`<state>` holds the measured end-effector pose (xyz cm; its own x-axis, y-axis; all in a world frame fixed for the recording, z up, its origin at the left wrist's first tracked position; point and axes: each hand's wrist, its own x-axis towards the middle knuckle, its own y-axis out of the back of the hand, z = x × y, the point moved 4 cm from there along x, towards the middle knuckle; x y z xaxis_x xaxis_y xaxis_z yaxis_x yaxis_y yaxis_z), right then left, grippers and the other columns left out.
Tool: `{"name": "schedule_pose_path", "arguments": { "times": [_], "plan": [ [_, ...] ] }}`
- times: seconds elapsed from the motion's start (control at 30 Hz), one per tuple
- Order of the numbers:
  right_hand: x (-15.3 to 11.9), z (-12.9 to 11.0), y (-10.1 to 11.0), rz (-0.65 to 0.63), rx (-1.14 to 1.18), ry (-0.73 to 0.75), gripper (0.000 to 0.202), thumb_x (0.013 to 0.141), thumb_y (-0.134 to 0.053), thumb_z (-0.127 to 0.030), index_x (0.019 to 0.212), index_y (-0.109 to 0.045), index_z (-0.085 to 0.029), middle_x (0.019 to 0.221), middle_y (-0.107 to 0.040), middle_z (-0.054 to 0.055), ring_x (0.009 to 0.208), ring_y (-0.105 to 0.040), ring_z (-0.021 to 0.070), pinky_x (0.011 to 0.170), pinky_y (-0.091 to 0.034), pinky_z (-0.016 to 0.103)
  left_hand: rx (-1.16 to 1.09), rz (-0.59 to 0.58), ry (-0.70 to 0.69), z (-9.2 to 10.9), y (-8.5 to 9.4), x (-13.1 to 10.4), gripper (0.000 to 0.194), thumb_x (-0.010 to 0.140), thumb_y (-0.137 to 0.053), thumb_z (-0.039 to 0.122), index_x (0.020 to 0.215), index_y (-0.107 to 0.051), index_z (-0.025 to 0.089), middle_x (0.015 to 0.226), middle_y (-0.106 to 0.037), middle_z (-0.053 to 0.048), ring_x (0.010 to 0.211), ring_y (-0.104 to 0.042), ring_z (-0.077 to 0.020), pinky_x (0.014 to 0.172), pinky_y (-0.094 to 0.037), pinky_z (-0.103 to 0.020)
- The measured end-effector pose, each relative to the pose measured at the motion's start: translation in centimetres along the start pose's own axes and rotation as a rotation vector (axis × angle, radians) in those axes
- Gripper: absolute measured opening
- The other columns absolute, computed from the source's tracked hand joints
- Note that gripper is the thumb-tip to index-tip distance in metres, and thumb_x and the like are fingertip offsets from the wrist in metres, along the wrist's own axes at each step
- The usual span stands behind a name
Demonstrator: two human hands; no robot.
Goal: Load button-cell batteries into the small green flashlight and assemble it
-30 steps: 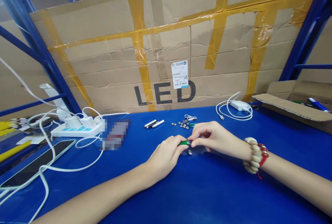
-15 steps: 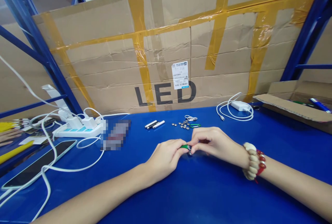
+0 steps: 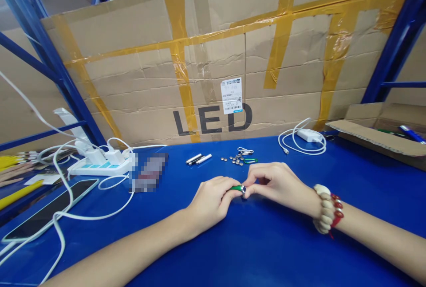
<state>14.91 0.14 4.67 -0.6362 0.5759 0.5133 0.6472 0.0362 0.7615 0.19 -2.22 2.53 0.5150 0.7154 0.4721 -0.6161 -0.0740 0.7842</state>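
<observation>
My left hand (image 3: 213, 200) pinches a small green metal tube (image 3: 237, 187) between thumb and fingers. Its silver, ring-like end points to the right. At that end the thumb and forefinger of my right hand (image 3: 281, 182) are closed on the rim; whether they also hold some smaller part is hidden. Just beyond the hands lie several silver button cells (image 3: 237, 161). Beside these are a green carabiner clip (image 3: 250, 161) and a white looped cord (image 3: 245, 151). Farther left, silver and black tubes (image 3: 199, 159) lie side by side.
A white power strip (image 3: 100, 168) with tangled cables and a phone (image 3: 49, 209) occupy the left side. A coiled white cable with an adapter (image 3: 309, 135) lies at the back right, near an open cardboard box (image 3: 376, 138). A large taped carton (image 3: 213, 65) stands behind the blue table.
My right fingertips have shifted slightly at the tube's end, so more of its silver rim shows. My left hand stays nearly still.
</observation>
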Motion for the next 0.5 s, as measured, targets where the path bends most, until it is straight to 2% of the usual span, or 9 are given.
{"name": "schedule_pose_path", "arguments": {
  "times": [0.33, 0.5],
  "plan": [
    [-0.12, 0.50, -0.47, 0.010, 0.042, -0.076, 0.025, 0.078, -0.060, -0.038, 0.066, -0.064, -0.017, 0.067, -0.064, 0.000, 0.057, -0.052, 0.0089, 0.054, -0.035, 0.020, 0.008, 0.055, 0.008, -0.05, 0.11, 0.03, 0.018, 0.086, -0.044, 0.019, 0.088, -0.062, 0.018, 0.085, -0.068, -0.002, 0.079, -0.061, -0.0150, 0.073, -0.045, -0.024],
    [-0.19, 0.62, -0.70, 0.003, 0.087, -0.193, 0.024, 0.077, -0.058, -0.038, 0.066, -0.063, -0.017, 0.062, -0.062, 0.000, 0.051, -0.048, 0.0079, 0.048, -0.034, 0.019, 0.014, 0.080, 0.014, -0.10, 0.19, -0.03, 0.017, 0.086, -0.045, 0.020, 0.088, -0.062, 0.019, 0.085, -0.068, -0.003, 0.079, -0.061, -0.0149, 0.073, -0.046, -0.024]
  ]
}}
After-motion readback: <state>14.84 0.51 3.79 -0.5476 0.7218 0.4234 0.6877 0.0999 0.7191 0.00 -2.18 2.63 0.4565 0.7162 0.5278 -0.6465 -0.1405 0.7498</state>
